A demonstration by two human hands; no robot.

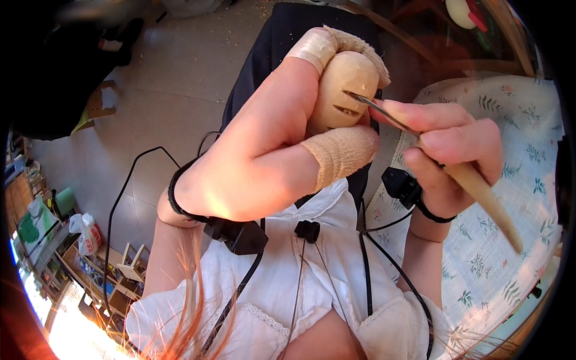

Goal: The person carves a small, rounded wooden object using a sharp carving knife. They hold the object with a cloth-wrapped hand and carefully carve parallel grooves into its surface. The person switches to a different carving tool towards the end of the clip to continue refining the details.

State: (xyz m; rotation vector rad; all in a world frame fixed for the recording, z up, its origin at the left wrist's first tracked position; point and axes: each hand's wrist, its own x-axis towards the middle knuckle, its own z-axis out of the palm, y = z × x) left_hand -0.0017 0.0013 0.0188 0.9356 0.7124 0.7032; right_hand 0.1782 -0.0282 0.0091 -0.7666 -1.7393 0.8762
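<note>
Floor of grey tiles (162,120) lies on the left, while cloth printed with leaf sprigs (498,288) spreads along the right. Between them, the left hand (264,144) is curled nearly closed, fingers far and thumb near, clasping a rounded block (345,78); the right hand (459,144) is bent into a pinch on a carving knife (483,189). Its pale handle slants near and right. The block, pale and seemingly wooden, sits in the far middle. Tan bandage (336,159) wraps the left thumb. Two short slits (347,111) cut the block's face, the blade tip at the farther one.
</note>
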